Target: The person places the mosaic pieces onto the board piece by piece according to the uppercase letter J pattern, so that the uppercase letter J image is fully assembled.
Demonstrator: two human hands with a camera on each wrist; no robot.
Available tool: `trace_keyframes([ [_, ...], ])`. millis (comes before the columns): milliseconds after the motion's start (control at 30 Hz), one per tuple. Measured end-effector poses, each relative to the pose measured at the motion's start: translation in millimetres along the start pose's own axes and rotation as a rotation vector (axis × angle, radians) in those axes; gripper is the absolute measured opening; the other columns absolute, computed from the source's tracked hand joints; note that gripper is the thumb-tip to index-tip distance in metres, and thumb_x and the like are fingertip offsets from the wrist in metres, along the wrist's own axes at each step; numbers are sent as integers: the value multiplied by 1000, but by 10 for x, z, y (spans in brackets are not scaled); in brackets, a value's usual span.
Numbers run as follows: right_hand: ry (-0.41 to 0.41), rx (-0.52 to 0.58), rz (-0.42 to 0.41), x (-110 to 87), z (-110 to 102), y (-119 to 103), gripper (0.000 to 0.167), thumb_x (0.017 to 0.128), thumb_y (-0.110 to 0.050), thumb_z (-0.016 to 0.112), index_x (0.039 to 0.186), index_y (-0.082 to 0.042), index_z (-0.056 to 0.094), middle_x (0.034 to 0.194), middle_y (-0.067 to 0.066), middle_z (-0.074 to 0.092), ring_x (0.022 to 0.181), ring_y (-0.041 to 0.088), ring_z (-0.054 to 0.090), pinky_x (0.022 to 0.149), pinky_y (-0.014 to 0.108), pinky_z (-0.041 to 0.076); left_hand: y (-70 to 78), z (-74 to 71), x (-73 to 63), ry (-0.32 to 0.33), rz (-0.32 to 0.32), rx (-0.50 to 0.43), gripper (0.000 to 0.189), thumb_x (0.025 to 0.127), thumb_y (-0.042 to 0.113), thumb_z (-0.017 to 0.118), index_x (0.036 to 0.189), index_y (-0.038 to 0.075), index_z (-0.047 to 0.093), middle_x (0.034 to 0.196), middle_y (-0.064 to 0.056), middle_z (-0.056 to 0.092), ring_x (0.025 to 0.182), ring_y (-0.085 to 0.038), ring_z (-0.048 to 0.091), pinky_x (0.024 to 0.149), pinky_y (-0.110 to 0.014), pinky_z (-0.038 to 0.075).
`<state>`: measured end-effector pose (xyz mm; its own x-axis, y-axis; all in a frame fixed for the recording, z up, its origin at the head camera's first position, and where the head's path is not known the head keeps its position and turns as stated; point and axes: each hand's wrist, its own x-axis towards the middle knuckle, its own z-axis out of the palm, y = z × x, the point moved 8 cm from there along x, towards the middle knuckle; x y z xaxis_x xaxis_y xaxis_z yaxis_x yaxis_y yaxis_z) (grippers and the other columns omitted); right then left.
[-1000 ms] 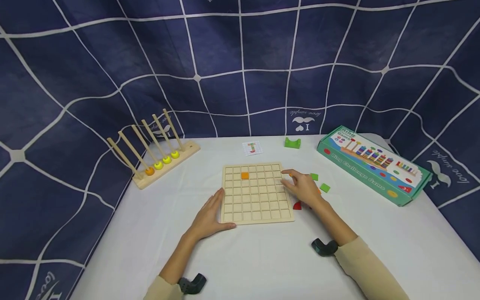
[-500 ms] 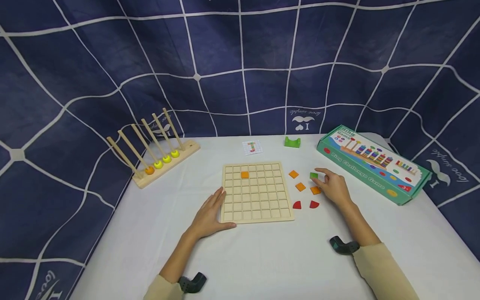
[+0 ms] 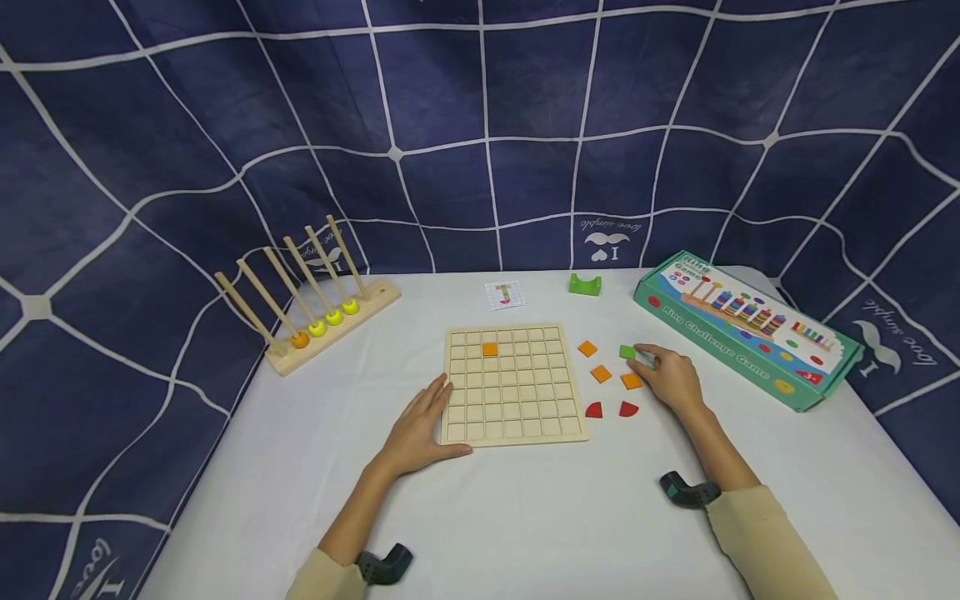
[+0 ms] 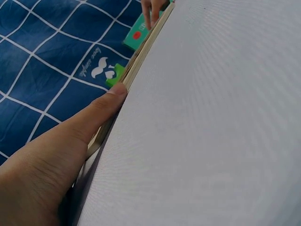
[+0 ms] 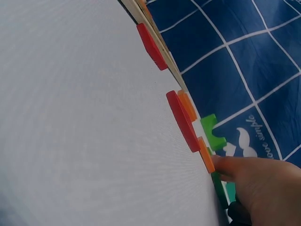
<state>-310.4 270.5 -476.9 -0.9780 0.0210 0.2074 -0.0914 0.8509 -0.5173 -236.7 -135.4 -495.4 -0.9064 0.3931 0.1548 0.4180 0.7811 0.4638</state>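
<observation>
A wooden grid board (image 3: 517, 408) lies on the white table with an orange square tile (image 3: 490, 349) in one upper cell. My left hand (image 3: 417, 429) rests against the board's lower left corner, fingers straight along the left side and thumb at the front edge. To the right of the board, my right hand (image 3: 671, 379) pinches a green square tile (image 3: 627, 352) between thumb and index finger. Close by lie orange tiles (image 3: 601, 374) and red quarter-round tiles (image 3: 628, 409). In the right wrist view the thumb is beside an orange tile (image 5: 206, 155); the fingertips are hidden.
Behind the board lie a pattern card (image 3: 506, 295) and a green notched block (image 3: 585, 285). A wooden peg stand (image 3: 337, 329) with yellow and orange rings stands at the left. A green game box (image 3: 750, 329) lies at the right. A dark blue curtain (image 3: 480, 192) hangs behind.
My right hand has moved right from the board's edge to the green tile, uncovering the orange and red tiles. It now covers the spot where a second green tile lay. My left hand stays put.
</observation>
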Motion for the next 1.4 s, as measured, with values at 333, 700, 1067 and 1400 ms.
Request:
trace_keyframes([
  [333,92,9,-34,-34,-42,-90,32,84,-25,69,108,-4,66,50,0,35,43,17,33,43,28,24,-2,-3,-1,-7,-8,3,113,64,75,62,146,6,25,154,-7,12,136,-32,19,108,-48,21],
  [700,144,72,-173,-80,58,-681,32,82,-22,71,110,-7,66,47,-2,31,40,14,28,39,26,22,5,-21,-7,-10,-6,-1,112,64,74,62,145,6,26,154,-7,12,136,-32,19,106,-50,23],
  [1067,63,135,-259,-19,529,-1249,33,84,-25,69,111,-6,66,46,-4,33,39,8,25,36,23,23,-4,4,12,-14,-8,-8,113,64,76,60,146,7,25,154,-5,12,137,-32,18,106,-51,23],
  [1400,2,154,-267,121,860,-1528,32,86,-28,66,112,-11,67,42,-5,38,39,6,25,34,23,26,-1,7,0,-22,-21,0,112,64,76,60,146,7,26,154,-5,13,136,-33,19,105,-52,25],
])
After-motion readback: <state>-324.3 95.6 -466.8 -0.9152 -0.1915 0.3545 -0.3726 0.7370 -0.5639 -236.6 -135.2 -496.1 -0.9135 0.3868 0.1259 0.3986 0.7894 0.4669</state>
